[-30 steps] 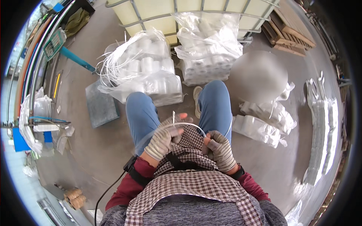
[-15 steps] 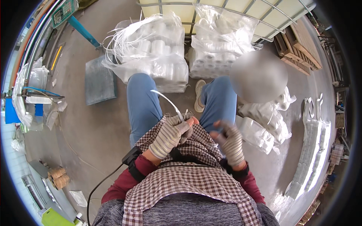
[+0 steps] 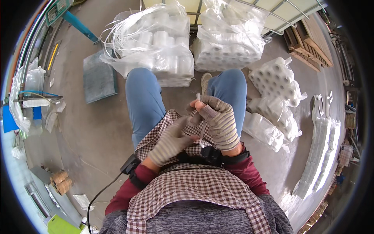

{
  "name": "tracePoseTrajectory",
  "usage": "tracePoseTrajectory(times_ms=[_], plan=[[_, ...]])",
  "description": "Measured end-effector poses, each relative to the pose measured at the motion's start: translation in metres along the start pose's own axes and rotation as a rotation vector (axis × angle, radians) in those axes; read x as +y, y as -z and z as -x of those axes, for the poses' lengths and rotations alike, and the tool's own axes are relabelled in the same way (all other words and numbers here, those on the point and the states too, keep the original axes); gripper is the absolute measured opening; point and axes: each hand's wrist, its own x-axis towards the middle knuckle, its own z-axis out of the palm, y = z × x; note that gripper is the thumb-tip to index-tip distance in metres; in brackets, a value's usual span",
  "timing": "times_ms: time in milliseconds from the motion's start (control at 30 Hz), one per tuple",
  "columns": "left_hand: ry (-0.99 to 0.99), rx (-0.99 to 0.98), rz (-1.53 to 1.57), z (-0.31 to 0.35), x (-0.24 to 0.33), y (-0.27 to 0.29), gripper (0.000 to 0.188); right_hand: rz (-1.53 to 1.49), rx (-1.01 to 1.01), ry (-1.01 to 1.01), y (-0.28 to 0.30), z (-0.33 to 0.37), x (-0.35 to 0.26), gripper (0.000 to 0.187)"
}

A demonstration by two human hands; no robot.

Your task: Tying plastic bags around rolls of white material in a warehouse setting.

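My right hand [image 3: 221, 120], in a striped grey knit glove with bare fingertips, is closed in a pinch on a thin white plastic strip [image 3: 202, 132]. One short end sticks up above the thumb and the rest hangs below the palm. Left of it, my left hand [image 3: 171, 142], gloved alike, points toward the strip with thumb and fingers apart. It is somewhat blurred, and I see nothing in it. Both hands are over the brown-and-white checked apron [image 3: 183, 187] on my lap, between my knees.
See-through bags of white rolls [image 3: 163, 50] stand ahead, loose white strips on the left one. More bagged rolls [image 3: 274, 80] lie right of my knee. A platform scale [image 3: 99, 78] stands at left, wooden pallets [image 3: 307, 43] at far right. A black cable [image 3: 103, 191] runs from my left wrist.
The strip has passed from my left hand to my right. My right hand has moved in and up to the middle; my left has moved back, down and left.
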Motion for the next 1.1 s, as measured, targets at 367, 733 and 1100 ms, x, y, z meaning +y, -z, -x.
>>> tracePoseTrajectory(times_ms=[367,733,1100], plan=[[-0.403,0.222,-0.157,-0.008,0.008,0.011,0.006,0.428,-0.077,-0.037,0.009,0.026,0.008,0.017],[0.04,0.009,0.548,-0.003,0.01,-0.008,0.026,0.542,0.157,0.677,0.012,0.018,0.016,0.012],[0.011,0.035,0.54,-0.003,0.011,-0.01,0.022,0.431,0.137,0.501,0.007,0.021,0.015,0.01]])
